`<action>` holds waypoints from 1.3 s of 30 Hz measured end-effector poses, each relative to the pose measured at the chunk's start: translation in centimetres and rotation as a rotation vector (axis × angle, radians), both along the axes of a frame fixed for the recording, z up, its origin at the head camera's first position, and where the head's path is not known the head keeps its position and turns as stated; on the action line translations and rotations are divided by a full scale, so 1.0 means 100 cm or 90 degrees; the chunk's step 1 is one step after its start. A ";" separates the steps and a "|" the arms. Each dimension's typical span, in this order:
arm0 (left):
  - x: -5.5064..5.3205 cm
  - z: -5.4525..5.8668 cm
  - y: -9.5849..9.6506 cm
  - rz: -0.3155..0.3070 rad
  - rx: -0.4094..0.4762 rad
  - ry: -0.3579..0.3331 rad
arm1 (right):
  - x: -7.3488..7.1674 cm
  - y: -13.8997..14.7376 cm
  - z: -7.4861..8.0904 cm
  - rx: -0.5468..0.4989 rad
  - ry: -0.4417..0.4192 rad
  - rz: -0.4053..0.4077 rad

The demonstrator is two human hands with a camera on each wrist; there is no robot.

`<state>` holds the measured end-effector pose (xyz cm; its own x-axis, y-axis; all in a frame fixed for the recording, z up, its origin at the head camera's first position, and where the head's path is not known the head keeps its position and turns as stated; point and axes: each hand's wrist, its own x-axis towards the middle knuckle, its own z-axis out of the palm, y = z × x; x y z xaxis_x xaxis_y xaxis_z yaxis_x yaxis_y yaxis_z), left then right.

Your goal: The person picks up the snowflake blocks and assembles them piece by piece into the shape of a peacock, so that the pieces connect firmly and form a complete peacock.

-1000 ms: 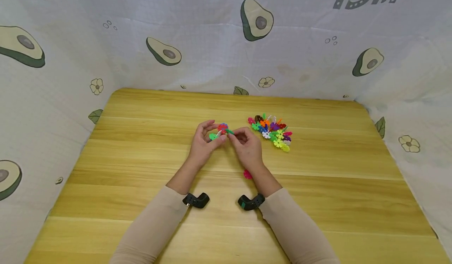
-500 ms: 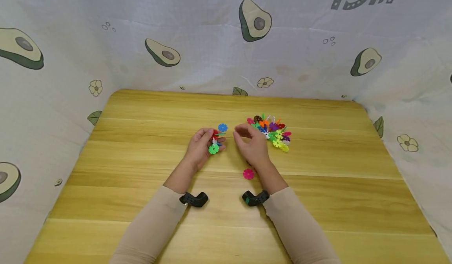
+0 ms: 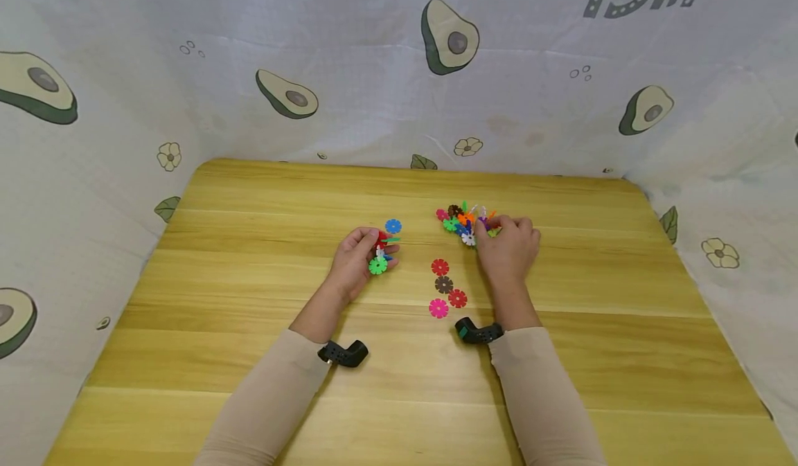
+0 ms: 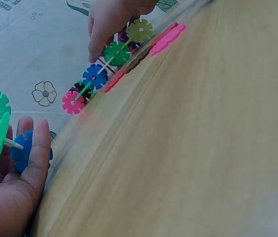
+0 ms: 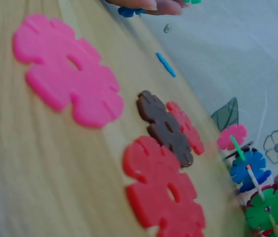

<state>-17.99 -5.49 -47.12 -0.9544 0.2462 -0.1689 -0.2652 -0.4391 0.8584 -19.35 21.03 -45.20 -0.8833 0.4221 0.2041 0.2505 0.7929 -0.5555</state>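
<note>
My left hand point(image 3: 349, 265) holds a small joined piece of plastic snowflake discs point(image 3: 377, 265), with red, green, white and blue ones showing. In the left wrist view its green disc point(image 4: 1, 138) and blue disc point(image 4: 22, 150) sit just above the fingers. At the right, my right hand point(image 3: 508, 251) grips the near right side of a larger cluster of interlocked snowflake discs point(image 3: 451, 224) in many colours. That hand hides part of the cluster. The thumb and fingers point(image 4: 98, 37) reach down onto it in the left wrist view.
Between the hands lie loose flat discs: a red disc point(image 3: 440, 267), a brown disc point(image 3: 444, 284), another red disc point(image 3: 458, 298) and a pink disc point(image 3: 438, 308). A blue disc point(image 3: 393, 226) lies beyond the left hand. Printed cloth point(image 3: 374, 120) hangs behind the wooden table point(image 3: 249, 244).
My hands have moved apart. The right hand left the small piece and went right to the cluster, uncovering the loose discs. The left hand lowered slightly, keeping hold of its piece.
</note>
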 end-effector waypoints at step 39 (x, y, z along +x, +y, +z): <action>0.001 0.002 -0.001 -0.006 -0.016 0.008 | -0.002 -0.004 0.003 -0.510 0.034 0.163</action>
<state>-17.90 -5.61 -46.95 -0.9541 0.2509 -0.1634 -0.2585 -0.4144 0.8726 -19.59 20.61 -44.91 -0.9692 0.2447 -0.0276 0.0740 0.1825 -0.9804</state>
